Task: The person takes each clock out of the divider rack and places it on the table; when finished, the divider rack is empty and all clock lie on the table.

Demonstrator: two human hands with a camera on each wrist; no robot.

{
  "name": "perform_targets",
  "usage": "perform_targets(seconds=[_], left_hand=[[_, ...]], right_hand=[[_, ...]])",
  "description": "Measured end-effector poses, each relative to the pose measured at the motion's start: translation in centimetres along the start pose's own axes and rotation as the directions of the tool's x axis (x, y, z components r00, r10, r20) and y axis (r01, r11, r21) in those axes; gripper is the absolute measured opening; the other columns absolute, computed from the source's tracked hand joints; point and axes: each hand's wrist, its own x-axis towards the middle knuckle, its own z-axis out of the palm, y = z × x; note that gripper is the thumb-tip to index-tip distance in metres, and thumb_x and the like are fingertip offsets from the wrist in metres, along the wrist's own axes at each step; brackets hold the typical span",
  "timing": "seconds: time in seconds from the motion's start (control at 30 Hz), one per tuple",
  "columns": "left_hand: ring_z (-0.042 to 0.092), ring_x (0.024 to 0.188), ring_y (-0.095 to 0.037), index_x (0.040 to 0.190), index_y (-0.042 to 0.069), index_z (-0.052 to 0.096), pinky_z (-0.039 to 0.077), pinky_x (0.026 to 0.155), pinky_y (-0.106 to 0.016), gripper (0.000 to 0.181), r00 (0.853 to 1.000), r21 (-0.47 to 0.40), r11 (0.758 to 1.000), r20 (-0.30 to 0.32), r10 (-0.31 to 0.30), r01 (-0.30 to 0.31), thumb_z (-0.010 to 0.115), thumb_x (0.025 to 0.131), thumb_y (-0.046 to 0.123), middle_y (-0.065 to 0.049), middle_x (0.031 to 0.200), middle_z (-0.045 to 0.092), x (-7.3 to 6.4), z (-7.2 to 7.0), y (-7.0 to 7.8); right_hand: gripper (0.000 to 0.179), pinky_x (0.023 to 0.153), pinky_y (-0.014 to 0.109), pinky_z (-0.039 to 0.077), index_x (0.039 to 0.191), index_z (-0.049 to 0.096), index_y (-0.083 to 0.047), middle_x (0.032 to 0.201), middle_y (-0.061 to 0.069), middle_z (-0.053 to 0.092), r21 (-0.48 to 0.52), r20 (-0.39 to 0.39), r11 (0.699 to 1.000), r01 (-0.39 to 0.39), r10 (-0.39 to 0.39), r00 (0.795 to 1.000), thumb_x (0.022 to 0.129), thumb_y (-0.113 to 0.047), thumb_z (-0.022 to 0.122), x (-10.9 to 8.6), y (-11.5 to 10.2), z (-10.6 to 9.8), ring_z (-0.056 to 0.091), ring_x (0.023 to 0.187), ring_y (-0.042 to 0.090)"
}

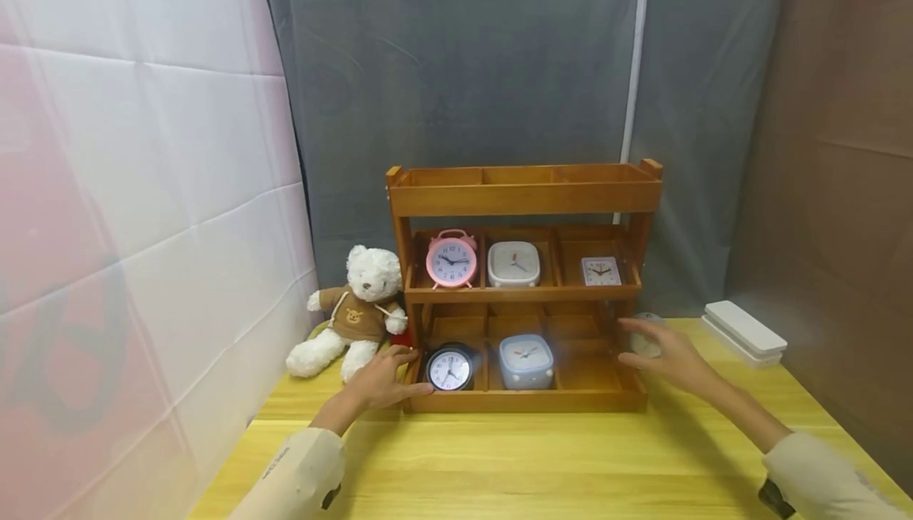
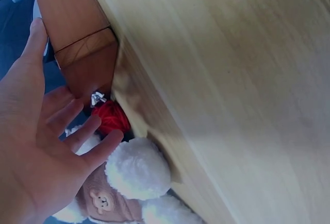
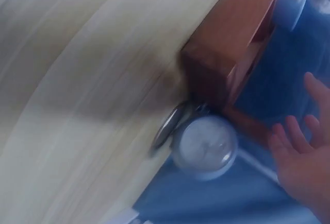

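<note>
In the head view, the wooden shelf (image 1: 524,401) stands on the table (image 1: 528,460) between my outstretched arms. My left hand (image 1: 378,381) is at its lower left corner, thumb pointing toward the black clock (image 1: 450,369); my right hand (image 1: 674,357) is beside the other end.

The left wrist view shows loosely spread fingers, grasping nothing (whether they touch wood, I can't tell), near the teddy bear (image 2: 138,168).

In the right wrist view, parted, bent fingers hold nothing near a round clock (image 3: 204,147).
</note>
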Motion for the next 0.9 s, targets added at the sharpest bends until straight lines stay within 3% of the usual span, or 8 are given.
perform_targets(seconds=[0.27, 0.43, 0.63, 0.9], left_hand=[[0.064, 0.121, -0.041, 0.151, 0.005, 0.049, 0.051, 0.100, -0.057, 0.081, 0.995, -0.219, 0.973, 0.078, -0.062, 0.078, 0.080, 0.090, 0.049, -0.024, 0.128, 0.067, -0.5, 0.0, 0.2], [0.067, 0.116, -0.035, 0.152, 0.008, 0.047, 0.054, 0.096, -0.054, 0.080, 0.993, -0.231, 0.968, 0.083, -0.080, 0.097, 0.078, 0.091, 0.049, -0.022, 0.124, 0.069, -0.6, 0.2, 0.0], [0.068, 0.114, -0.035, 0.152, 0.009, 0.047, 0.055, 0.095, -0.053, 0.081, 0.993, -0.235, 0.967, 0.086, -0.076, 0.094, 0.077, 0.091, 0.051, -0.024, 0.129, 0.067, -0.6, 0.3, -0.2], [0.068, 0.114, -0.036, 0.152, 0.006, 0.046, 0.055, 0.094, -0.054, 0.080, 0.992, -0.233, 0.967, 0.093, -0.081, 0.101, 0.078, 0.092, 0.047, -0.024, 0.129, 0.067, -1.0, 0.0, 0.4]], right_hand=[[0.057, 0.099, 0.057, 0.051, 0.135, 0.064, 0.006, 0.133, 0.022, 0.067, 0.148, 0.068, 0.989, 0.006, -0.016, 0.998, 0.088, -0.017, 0.086, 2.3, -2.3, 3.5, 0.063, 0.122, 0.044], [0.061, 0.100, 0.056, 0.052, 0.139, 0.064, -0.003, 0.136, 0.015, 0.067, 0.156, 0.131, 0.988, -0.007, -0.014, 0.991, 0.088, -0.028, 0.086, 3.6, -3.7, 5.3, 0.065, 0.122, 0.038], [0.067, 0.106, 0.056, 0.048, 0.142, 0.062, -0.003, 0.142, 0.018, 0.063, 0.212, 0.217, 0.977, 0.004, -0.051, 0.975, 0.085, -0.026, 0.088, 4.9, -4.6, 7.4, 0.060, 0.128, 0.040], [0.076, 0.103, 0.061, 0.048, 0.140, 0.063, -0.003, 0.136, 0.021, 0.064, 0.217, 0.248, 0.975, 0.037, -0.092, 0.964, 0.076, -0.029, 0.095, 5.7, -5.3, 9.4, 0.060, 0.123, 0.041]])
